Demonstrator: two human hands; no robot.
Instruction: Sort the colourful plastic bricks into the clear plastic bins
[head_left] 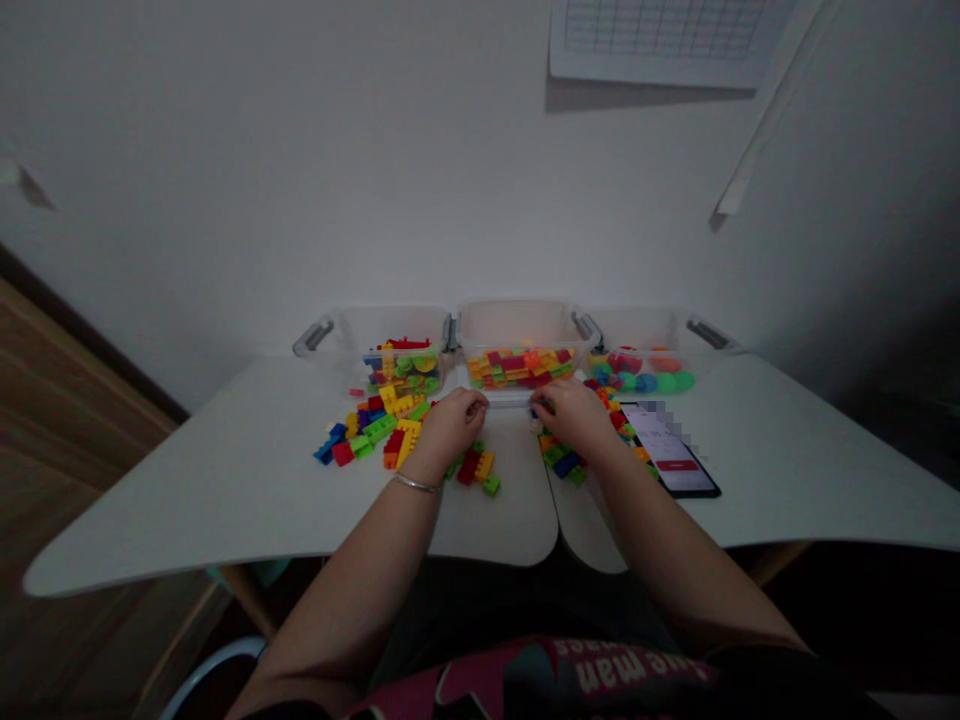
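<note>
My left hand [454, 425] is over the table in front of the middle box, its fingers curled together. What they hold, if anything, is hidden. My right hand [577, 415] faces it across a small gap, fingertips pinched; a small dark blue bit shows by them, too small to name. Building bricks in yellow, red, green and blue lie in a loose pile [379, 428] left of my left hand. A few more bricks [478, 467] lie under its wrist, and others [564, 460] lie beneath my right hand.
Three clear plastic boxes stand along the wall: a left one [352, 330] with mixed bricks, a middle one [517, 318] with bricks, a right one [637, 325] with round pieces. A phone [679, 465] lies right of my right forearm. A seam splits the white table [225, 480].
</note>
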